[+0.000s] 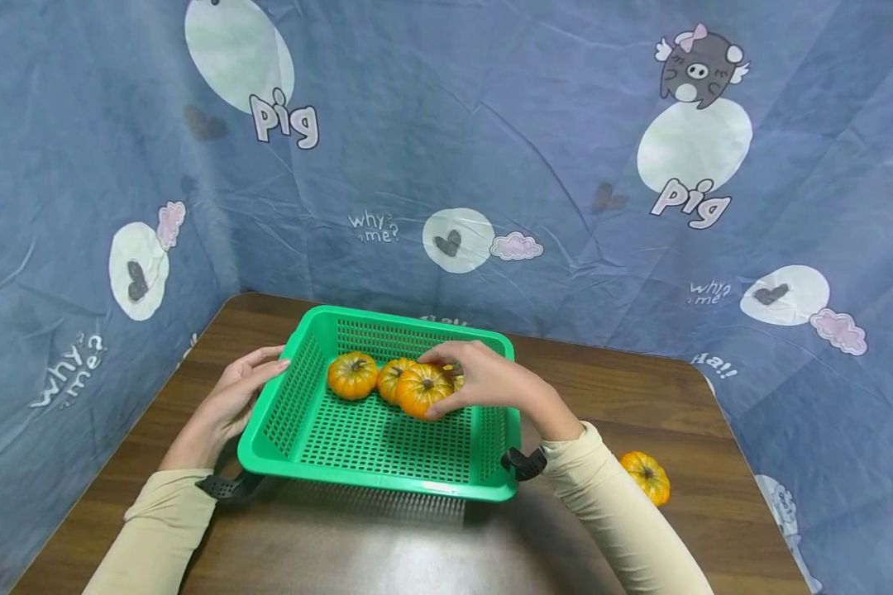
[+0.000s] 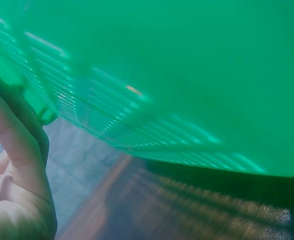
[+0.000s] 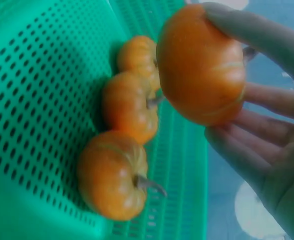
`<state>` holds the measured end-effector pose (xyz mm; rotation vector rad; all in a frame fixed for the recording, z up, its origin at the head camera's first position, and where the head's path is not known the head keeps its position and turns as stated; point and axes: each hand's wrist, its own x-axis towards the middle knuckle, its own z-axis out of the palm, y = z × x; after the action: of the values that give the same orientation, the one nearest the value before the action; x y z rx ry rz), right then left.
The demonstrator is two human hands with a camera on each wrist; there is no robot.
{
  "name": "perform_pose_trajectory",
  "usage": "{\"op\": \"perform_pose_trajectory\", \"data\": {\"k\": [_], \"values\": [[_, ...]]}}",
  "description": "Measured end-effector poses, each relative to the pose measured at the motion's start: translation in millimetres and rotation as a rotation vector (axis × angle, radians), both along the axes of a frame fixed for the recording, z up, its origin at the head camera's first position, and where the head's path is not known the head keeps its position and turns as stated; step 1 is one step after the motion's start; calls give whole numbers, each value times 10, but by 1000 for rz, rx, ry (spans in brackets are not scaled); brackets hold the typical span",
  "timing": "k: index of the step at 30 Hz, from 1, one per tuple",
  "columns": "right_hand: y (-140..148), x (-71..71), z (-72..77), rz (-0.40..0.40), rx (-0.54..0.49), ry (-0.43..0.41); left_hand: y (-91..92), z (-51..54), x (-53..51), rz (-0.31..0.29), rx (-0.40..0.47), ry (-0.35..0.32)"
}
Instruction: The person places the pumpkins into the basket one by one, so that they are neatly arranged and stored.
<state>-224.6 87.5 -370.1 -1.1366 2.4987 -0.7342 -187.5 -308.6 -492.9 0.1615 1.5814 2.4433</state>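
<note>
A green plastic basket with perforated walls stands on the wooden table. My right hand grips a small orange pumpkin above the basket floor, its thumb and fingers around the sides. The right wrist view shows this held pumpkin apart from three more in a row: a near pumpkin, a middle pumpkin and a far pumpkin. My left hand rests against the basket's left side, fingertips at the rim. In the left wrist view, the basket wall hides part of this hand.
Another small pumpkin lies on the table to the right of the basket, beside my right forearm. A blue patterned cloth hangs behind and around the table. Black straps sit at both wrists, close to the basket's front corners.
</note>
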Motion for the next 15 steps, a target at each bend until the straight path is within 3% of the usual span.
{"op": "perform_pose_trajectory", "data": {"k": [7, 15], "values": [[-291, -35, -112, 59, 58, 55, 13, 11, 5, -6, 13, 0], [-599, -46, -206, 136, 144, 55, 10, 8, 15, -4, 10, 8]]}}
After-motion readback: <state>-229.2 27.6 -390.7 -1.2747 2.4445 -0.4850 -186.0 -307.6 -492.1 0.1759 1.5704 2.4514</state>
